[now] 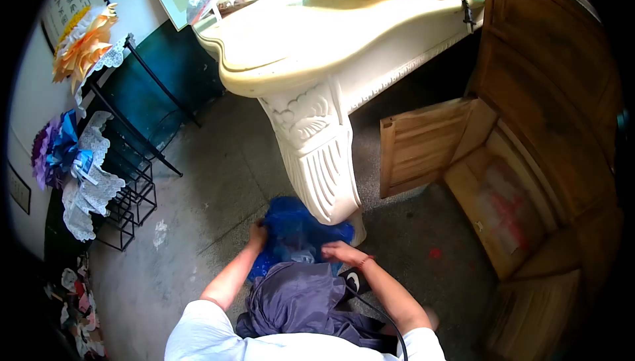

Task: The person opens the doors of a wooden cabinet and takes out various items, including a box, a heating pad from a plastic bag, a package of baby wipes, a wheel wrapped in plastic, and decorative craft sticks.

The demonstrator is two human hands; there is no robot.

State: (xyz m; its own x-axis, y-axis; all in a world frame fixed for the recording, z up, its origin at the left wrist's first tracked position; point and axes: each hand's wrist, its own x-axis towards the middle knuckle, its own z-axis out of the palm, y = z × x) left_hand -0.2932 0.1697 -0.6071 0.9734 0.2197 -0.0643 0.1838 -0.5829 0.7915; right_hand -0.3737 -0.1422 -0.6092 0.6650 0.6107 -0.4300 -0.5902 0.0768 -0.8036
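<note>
A blue plastic bag lies on the floor at the foot of the carved white table leg, with something pale and crumpled in its middle that I cannot make out. My left hand is at the bag's left edge, its fingers curled against the blue plastic. On the right side of the bag is my right hand, reaching in from the right; its fingertips are small and blurred, so whether they hold the plastic is unclear. Grey cloth covers my lap just below the bag.
The cream table curves overhead on its thick leg. To the right, a wooden cabinet has its door swung open. A black rack with paper flowers stands left; scraps lie lower left.
</note>
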